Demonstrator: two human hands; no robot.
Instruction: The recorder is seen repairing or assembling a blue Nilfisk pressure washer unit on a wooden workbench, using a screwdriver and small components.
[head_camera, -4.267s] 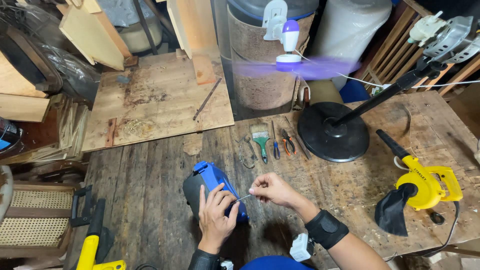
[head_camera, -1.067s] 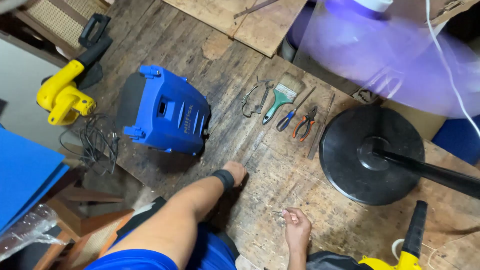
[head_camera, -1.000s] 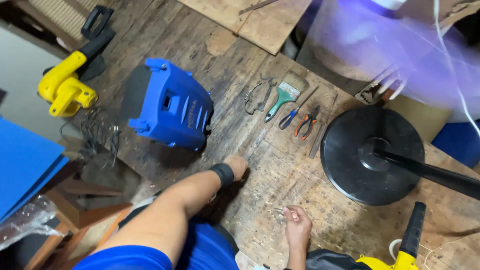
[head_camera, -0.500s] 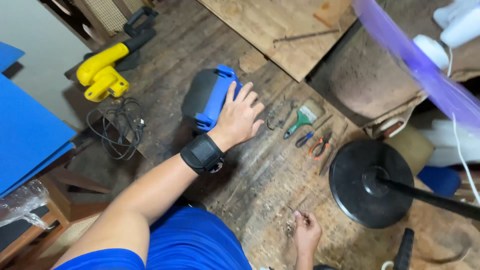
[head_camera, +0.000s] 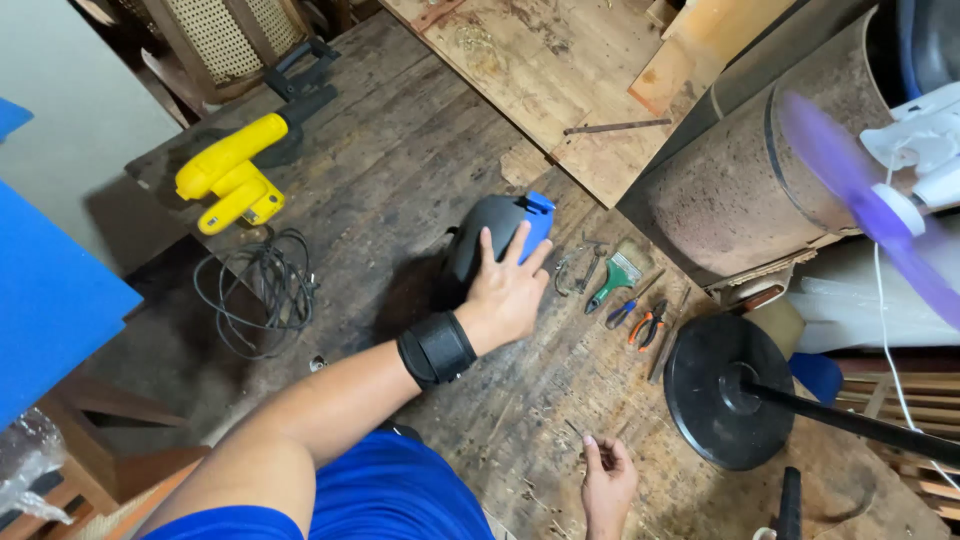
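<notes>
The left hand (head_camera: 508, 290) is now lying open and flat on the blue and black tool (head_camera: 497, 233), which has turned over. The right hand (head_camera: 608, 484) is staying near, pinching a thin wire (head_camera: 577, 434).

On the bench (head_camera: 400, 170), the blower housing (head_camera: 490, 235) lies between the coiled cable (head_camera: 255, 290) at left and the paintbrush (head_camera: 612, 282), pliers (head_camera: 648, 325) and fan base (head_camera: 730, 388) at right.

Yellow blower (head_camera: 232, 172), coiled cable (head_camera: 255, 290), paintbrush (head_camera: 613, 281), pliers (head_camera: 648, 325), fan base (head_camera: 728, 389)

A black-and-blue power-tool housing (head_camera: 497, 236) lies on its side mid-table, blue face turned right, toward the hand tools.
</notes>
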